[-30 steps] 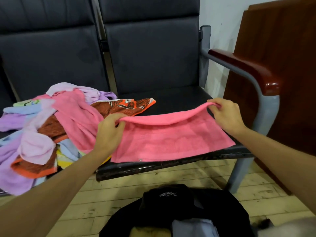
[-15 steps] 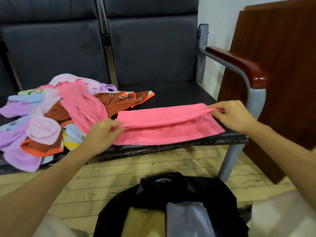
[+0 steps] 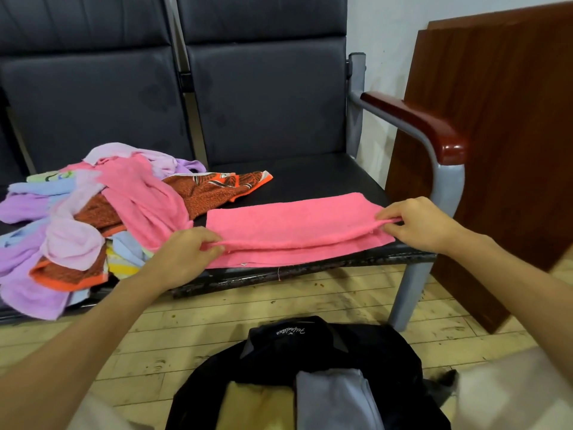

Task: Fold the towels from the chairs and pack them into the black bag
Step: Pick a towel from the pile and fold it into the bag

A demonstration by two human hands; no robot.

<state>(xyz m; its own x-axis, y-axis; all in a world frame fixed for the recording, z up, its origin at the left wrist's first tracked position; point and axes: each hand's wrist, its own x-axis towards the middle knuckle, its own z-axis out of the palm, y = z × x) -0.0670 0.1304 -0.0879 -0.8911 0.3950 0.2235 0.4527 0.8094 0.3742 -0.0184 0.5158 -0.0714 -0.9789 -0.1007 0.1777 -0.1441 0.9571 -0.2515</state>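
A pink towel (image 3: 294,225) lies folded lengthwise on the right chair seat (image 3: 310,178). My left hand (image 3: 183,252) pinches the upper layer's left corner near the towel's front edge. My right hand (image 3: 418,223) pinches the same layer's right corner. The upper layer stops just short of the lower front edge. On the left seat sits a heap of unfolded towels (image 3: 83,218) in pink, lilac, brown-orange and pale blue. The open black bag (image 3: 310,346) stands on the floor below me, with a yellow towel (image 3: 257,411) and a grey-blue towel (image 3: 335,398) folded inside.
The chair's grey metal frame with a red-brown armrest (image 3: 418,122) rises right of the towel. A dark wooden panel (image 3: 496,135) leans on the wall behind it. Pale wooden floorboards (image 3: 186,330) run between chair and bag.
Both hands have drawn the towel's far edge toward me and lowered it onto the near half, so the raised fold now lies flat on the seat.
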